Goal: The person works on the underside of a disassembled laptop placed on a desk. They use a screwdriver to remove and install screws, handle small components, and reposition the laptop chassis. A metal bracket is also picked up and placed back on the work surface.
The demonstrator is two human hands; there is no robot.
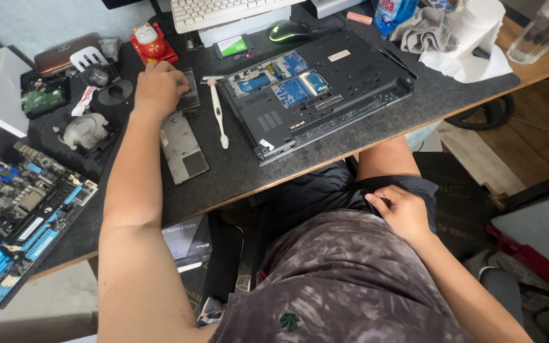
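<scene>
At the table's left edge lies a blue motherboard (pixel 17 222). The left hand (pixel 160 89) rests curled on a small dark module (pixel 190 92) near the far edge, just beside a toothbrush (pixel 217 111) and the opened laptop (pixel 316 89). The right hand (pixel 401 209), below the near edge, pinches the shorts (pixel 325 190).

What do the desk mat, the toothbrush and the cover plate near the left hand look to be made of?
Desk mat: probably felt, dark grey, speckled, matte. Toothbrush: white plastic, smooth and slightly glossy. Cover plate just below the left hand: looks like grey sheet metal or metal-lined plastic with a dull sheen; hard to tell.
</scene>
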